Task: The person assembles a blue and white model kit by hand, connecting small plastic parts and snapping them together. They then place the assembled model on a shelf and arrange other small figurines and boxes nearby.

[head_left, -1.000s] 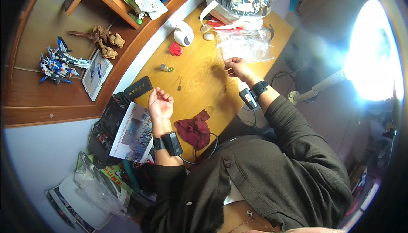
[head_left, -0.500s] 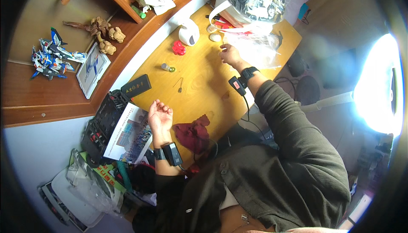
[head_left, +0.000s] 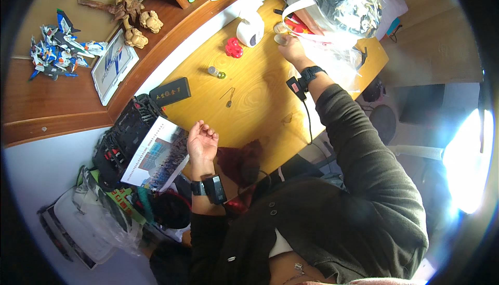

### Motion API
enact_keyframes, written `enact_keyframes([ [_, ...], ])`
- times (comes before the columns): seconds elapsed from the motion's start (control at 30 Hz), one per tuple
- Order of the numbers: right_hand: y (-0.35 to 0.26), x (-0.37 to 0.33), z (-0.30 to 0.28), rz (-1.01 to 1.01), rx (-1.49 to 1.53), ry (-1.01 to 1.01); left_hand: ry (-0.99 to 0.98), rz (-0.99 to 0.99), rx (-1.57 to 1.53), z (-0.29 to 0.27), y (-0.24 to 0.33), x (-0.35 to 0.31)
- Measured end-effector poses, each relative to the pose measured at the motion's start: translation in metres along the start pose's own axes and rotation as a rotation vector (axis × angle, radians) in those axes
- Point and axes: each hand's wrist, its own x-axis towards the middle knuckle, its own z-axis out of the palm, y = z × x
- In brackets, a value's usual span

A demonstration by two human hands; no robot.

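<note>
My right hand [head_left: 292, 50] reaches to the far side of the wooden desk [head_left: 260, 90]. Its fingers are closed on a small pale round piece [head_left: 281, 39]; the underside of that grip is hidden. A second pale round piece [head_left: 280, 28] lies just beyond. Palm up by the near left edge of the desk is my left hand [head_left: 202, 143], its fingers loosely curled and holding nothing. Left of my right hand stand a white rounded device [head_left: 250, 31] and a red flower-shaped piece [head_left: 234, 48]. Closer in lie a small glass vial [head_left: 217, 72] and a thin cord with a dark pendant [head_left: 229, 101].
A white bag [head_left: 306, 9] stuffed with a plastic-wrapped bundle stands at the back right, beside clear plastic [head_left: 330, 59]. Near my left hand are a black box [head_left: 170, 91], a printed sheet [head_left: 158, 155] and a dark red cloth [head_left: 239, 163]. A lit lamp [head_left: 470, 163] glows at right.
My right hand has moved up to the nearer pale round piece and closed on it. My left hand stays palm up. The whole view has shifted slightly.
</note>
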Motion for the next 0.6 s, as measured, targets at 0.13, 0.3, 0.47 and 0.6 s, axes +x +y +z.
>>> enact_keyframes([
  [0.13,-0.001,0.002,-0.003,0.038,0.018,-0.008,-0.012,-0.018,-0.005,0.003,-0.006,0.004],
  [0.3,0.003,0.000,-0.006,0.068,0.081,-0.060,-0.041,-0.039,0.002,0.005,-0.009,0.009],
  [0.47,0.012,0.005,0.010,-0.132,0.083,0.220,-0.005,-0.034,0.008,0.002,-0.011,0.010],
  [0.6,0.011,0.011,0.017,0.075,-0.003,0.072,-0.018,-0.067,-0.011,0.000,-0.012,0.010],
])
